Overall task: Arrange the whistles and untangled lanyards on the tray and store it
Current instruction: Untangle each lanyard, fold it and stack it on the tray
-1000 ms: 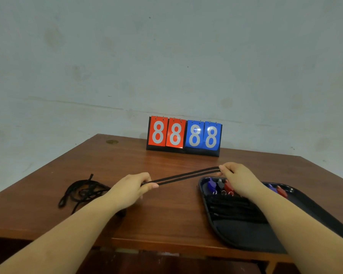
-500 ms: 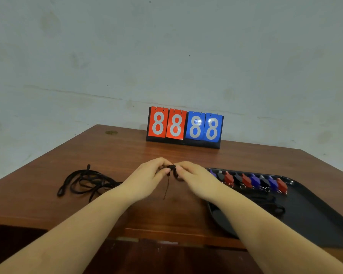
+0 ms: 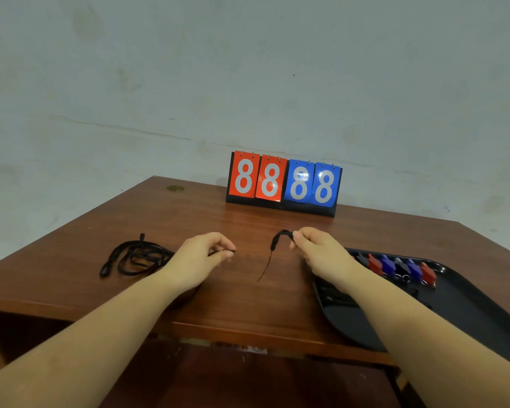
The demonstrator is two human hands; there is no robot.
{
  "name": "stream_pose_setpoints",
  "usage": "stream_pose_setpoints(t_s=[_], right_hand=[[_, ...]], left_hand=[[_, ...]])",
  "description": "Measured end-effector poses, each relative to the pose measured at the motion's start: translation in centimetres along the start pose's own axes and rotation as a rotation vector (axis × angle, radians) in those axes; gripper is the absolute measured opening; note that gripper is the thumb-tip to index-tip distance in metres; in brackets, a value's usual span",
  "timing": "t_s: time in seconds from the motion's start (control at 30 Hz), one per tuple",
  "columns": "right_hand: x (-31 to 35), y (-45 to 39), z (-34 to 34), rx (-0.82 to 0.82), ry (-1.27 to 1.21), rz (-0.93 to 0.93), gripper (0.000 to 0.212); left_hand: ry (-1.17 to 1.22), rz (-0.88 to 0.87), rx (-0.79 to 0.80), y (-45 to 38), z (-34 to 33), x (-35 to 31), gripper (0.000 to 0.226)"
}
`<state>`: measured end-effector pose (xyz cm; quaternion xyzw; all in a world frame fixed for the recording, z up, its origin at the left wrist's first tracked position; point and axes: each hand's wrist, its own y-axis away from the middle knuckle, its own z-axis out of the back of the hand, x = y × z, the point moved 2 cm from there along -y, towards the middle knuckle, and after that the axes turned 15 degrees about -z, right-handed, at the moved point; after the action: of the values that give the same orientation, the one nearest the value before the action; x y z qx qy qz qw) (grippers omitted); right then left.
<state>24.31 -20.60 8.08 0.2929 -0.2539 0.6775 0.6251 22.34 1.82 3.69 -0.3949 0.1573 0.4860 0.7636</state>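
A black lanyard (image 3: 281, 237) is pinched between the thumb and curled fingers of the right hand (image 3: 318, 252), just above the wooden table (image 3: 248, 295). From that pinch the cord arches up and to the left, and a thin tail is seen hanging down from the arch toward the tabletop, ending near the middle of the table between the two hands. The left hand (image 3: 202, 257) is held well apart from the right, its fingers curled; a short dark piece of cord is seen at its fingertips, so something thin appears to be pinched there, though whether it belongs to the same lanyard cannot be told.

A tangled heap of black lanyards (image 3: 136, 257) is lying on the table just beside the left wrist, on its outer side. A black tray (image 3: 465, 310) is set at the right of the table, partly covered by the right forearm. Along the tray's far edge a row of whistles (image 3: 395, 267) in red, blue and black is laid side by side, and dark cords are seen on the tray floor nearer the person. A flip scoreboard (image 3: 283, 184) reading 8888 is stood at the far edge of the table, against the wall.
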Motion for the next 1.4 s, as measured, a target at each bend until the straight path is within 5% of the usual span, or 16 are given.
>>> stream_pose_setpoints(t_s=[0.23, 0.4, 0.67, 0.83, 0.97, 1.2, 1.3, 1.4], right_hand=[[0.8, 1.2, 2.2, -0.049, 0.076, 0.044, 0.031], [2.2, 2.5, 3.5, -0.113, 0.134, 0.123, 0.029], [5.3, 7.2, 7.9, -0.227, 0.215, 0.215, 0.029], [7.9, 11.6, 10.7, -0.244, 0.253, 0.308, 0.029], [8.1, 14.4, 10.7, -0.200, 0.258, 0.320, 0.028], [1.1, 15.6, 4.0, 0.100, 0.133, 0.177, 0.031], [-2.2, 16.3, 0.3, 0.201, -0.077, 0.137, 0.041], [-4.9, 16.3, -3.0, 0.220, -0.258, 0.104, 0.024]], left_hand=[[-0.338, 0.023, 0.050, -0.2, 0.5, -0.9, 0.026], [0.109, -0.010, -0.019, -1.2, -0.6, -7.7, 0.041], [0.501, -0.057, -0.168, -1.4, 0.3, -13.6, 0.007], [0.763, -0.086, -0.315, 0.1, 1.9, -16.5, 0.015], [0.991, -0.065, -0.399, 2.6, 2.5, -18.0, 0.014], [0.963, 0.042, -0.336, 8.3, -1.5, -16.4, 0.013], [0.955, 0.105, -0.265, 10.3, -4.3, -14.3, 0.013], [0.992, 0.206, -0.241, 11.7, -6.8, -12.3, 0.013]])
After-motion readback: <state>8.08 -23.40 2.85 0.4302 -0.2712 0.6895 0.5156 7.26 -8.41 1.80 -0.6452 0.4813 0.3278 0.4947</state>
